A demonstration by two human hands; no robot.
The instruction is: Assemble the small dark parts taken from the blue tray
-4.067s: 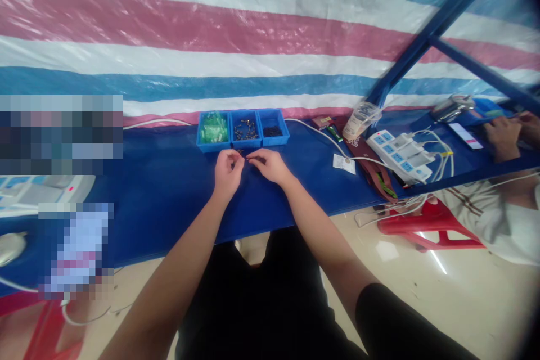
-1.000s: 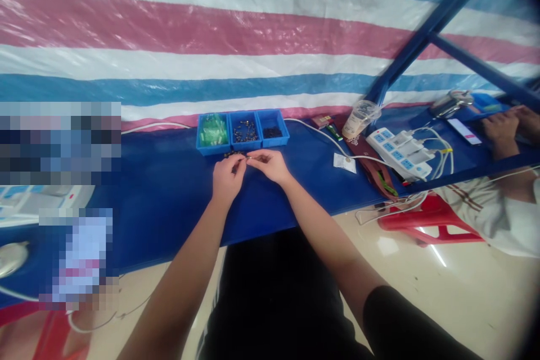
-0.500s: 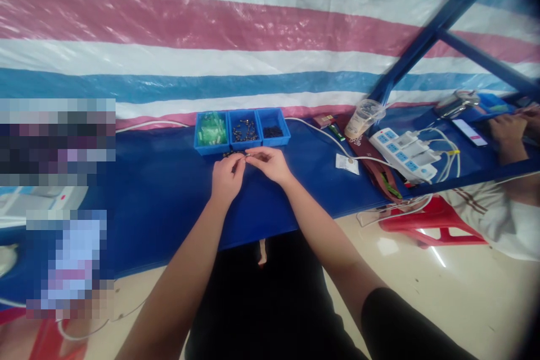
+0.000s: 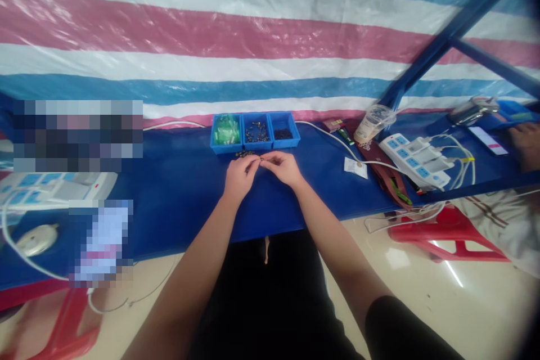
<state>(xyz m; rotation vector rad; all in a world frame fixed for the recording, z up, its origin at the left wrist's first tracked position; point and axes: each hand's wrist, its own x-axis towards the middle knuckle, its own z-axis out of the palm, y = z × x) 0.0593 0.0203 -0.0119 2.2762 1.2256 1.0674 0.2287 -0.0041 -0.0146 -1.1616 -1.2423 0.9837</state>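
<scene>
Fingertips pinched, my left hand (image 4: 241,175) and my right hand (image 4: 283,167) meet over the blue table (image 4: 177,185). Between them is a tiny dark piece, too small to name, and both hands are closed on it. Just behind my left hand lies a small heap of brassy metal parts (image 4: 244,154). Three joined blue bins stand behind the hands. The left bin (image 4: 225,149) holds a green bag with pale pieces, the middle bin (image 4: 256,145) small metal parts, and the right bin (image 4: 285,143) small dark pieces.
To the right are a plastic cup (image 4: 371,124), a white packet (image 4: 355,167), a brown strap (image 4: 382,174) and a power strip (image 4: 415,160) with cables. Another power strip (image 4: 54,188) lies at left. A co-worker's hand (image 4: 525,143) shows at far right. A striped sheet (image 4: 253,28) hangs behind.
The view has shifted, so the table and bins appear farther right. My hands stay pinched together in front of the bins, and more of the metal heap shows behind them.
</scene>
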